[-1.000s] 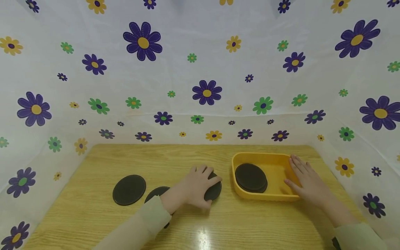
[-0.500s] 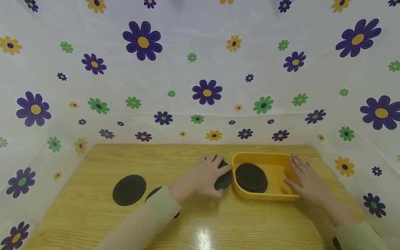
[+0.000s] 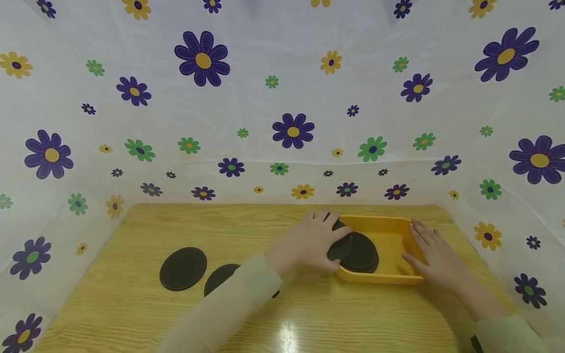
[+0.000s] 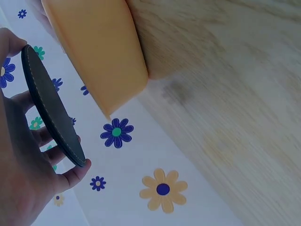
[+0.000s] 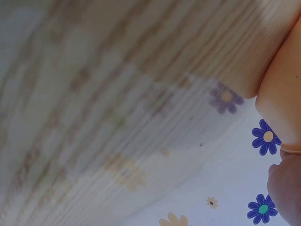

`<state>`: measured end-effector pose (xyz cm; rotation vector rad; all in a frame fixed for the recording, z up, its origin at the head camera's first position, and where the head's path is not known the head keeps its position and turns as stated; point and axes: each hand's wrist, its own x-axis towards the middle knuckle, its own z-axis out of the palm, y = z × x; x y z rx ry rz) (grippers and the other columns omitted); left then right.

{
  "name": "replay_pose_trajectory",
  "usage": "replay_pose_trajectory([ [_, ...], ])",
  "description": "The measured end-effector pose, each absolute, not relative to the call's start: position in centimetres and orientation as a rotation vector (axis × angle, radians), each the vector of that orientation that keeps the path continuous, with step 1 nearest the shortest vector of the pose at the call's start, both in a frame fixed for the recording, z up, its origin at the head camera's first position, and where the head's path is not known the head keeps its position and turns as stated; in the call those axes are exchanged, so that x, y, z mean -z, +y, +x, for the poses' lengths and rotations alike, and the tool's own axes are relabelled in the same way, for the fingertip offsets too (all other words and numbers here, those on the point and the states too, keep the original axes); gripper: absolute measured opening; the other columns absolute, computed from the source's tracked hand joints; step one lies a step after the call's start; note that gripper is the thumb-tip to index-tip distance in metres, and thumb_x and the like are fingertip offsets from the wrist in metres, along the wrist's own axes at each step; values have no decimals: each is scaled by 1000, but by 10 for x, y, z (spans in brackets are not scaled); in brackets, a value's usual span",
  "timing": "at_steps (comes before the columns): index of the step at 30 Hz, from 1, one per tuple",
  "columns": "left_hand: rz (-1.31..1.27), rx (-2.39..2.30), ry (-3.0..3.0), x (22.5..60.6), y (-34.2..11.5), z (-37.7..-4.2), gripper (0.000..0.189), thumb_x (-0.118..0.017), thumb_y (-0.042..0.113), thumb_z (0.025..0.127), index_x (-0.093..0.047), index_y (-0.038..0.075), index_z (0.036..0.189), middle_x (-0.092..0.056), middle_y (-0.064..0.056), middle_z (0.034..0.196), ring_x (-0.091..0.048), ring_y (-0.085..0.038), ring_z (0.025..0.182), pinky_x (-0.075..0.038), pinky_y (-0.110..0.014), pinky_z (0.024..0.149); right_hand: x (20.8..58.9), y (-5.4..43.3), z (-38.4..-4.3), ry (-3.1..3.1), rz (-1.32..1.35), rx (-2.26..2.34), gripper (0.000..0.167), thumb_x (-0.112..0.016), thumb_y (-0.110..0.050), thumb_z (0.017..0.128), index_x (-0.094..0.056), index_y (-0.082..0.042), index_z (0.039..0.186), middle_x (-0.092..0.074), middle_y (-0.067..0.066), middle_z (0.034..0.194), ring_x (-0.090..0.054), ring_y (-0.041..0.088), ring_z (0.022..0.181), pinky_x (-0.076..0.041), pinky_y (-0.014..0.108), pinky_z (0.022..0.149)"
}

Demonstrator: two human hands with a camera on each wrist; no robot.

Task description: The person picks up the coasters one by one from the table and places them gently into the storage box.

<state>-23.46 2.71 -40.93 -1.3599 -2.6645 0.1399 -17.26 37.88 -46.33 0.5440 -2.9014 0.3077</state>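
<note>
My left hand (image 3: pixel 311 240) grips a round black coaster (image 4: pixel 52 106) with a stitched edge, thumb and fingertips at its rim. In the left wrist view the coaster is tilted on edge, apart from the yellow tray (image 4: pixel 101 47). From the head view it overlaps the tray's left end and the coasters (image 3: pixel 364 255) stacked inside. My right hand (image 3: pixel 439 260) rests on the tray's right end with fingers straight and thumb reaching over the rim. Only part of that hand (image 5: pixel 288 188) shows in the right wrist view.
Two more black coasters lie on the wooden table (image 3: pixel 145 314): one coaster (image 3: pixel 183 268) at the left, another coaster (image 3: pixel 220 278) partly hidden under my left sleeve (image 3: pixel 238 299). A white flowered cloth (image 3: pixel 247 44) surrounds the table's back and sides.
My left hand has carried the coaster rightward and up from the table to over the tray's left rim. The right hand and the tray have stayed put.
</note>
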Motion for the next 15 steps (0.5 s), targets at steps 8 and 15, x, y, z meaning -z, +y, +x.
replay_pose_trajectory([
  [8,-1381,-207,-2667,416,57,-237,80,-60,71,89,-42,38,160,-46,-5,155,-46,-24,138,-45,-46,109,463,378,-173,-2917,546,-313,82,-54,-41,109,-24,14,161,-18,32,172,0,33,168,16,33,130],
  [15,-1353,-173,-2717,421,79,-242,80,-60,71,90,-41,40,161,-44,-4,159,-44,-24,142,-43,-47,115,460,376,-172,-2926,527,-315,82,-54,-41,109,-26,15,161,-20,33,171,-5,37,167,15,34,131],
])
